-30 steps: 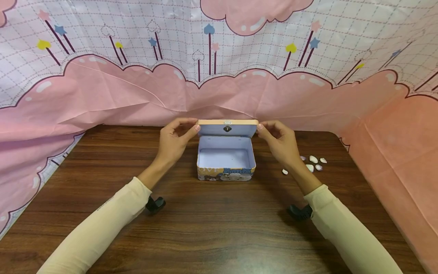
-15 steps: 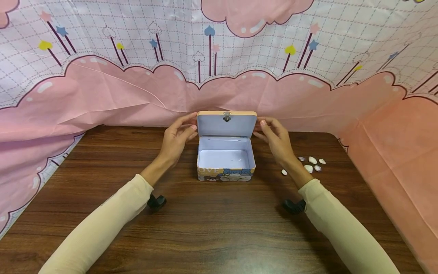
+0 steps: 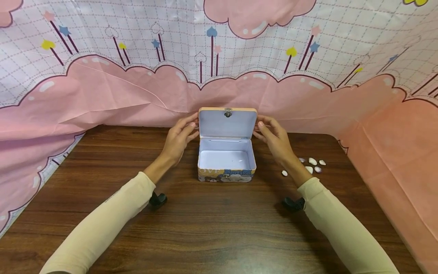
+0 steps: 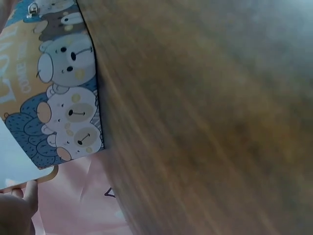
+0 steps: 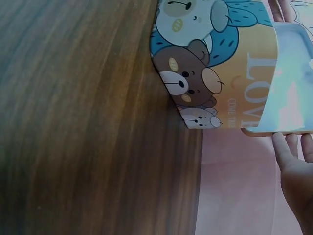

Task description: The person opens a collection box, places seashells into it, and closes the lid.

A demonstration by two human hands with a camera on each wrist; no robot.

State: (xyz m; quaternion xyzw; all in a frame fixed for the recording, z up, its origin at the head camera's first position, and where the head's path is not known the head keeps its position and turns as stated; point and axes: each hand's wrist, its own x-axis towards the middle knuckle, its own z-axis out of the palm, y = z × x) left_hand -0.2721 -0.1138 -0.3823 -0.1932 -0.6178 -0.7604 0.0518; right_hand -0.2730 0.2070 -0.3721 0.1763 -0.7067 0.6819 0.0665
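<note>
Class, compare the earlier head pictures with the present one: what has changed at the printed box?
The lid has swung up and back, showing more of its inner face. The left hand and right hand no longer pinch its front corners; they now touch its sides. The box and the shells stayed in place.

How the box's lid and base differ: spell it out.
The lid stands raised; the base sits flat on the table. The lid is shallow; the base has deeper walls. The lid's inner face is unprinted; the base's front shows cartoon bears. Both are pale inside with rounded corners.
</note>
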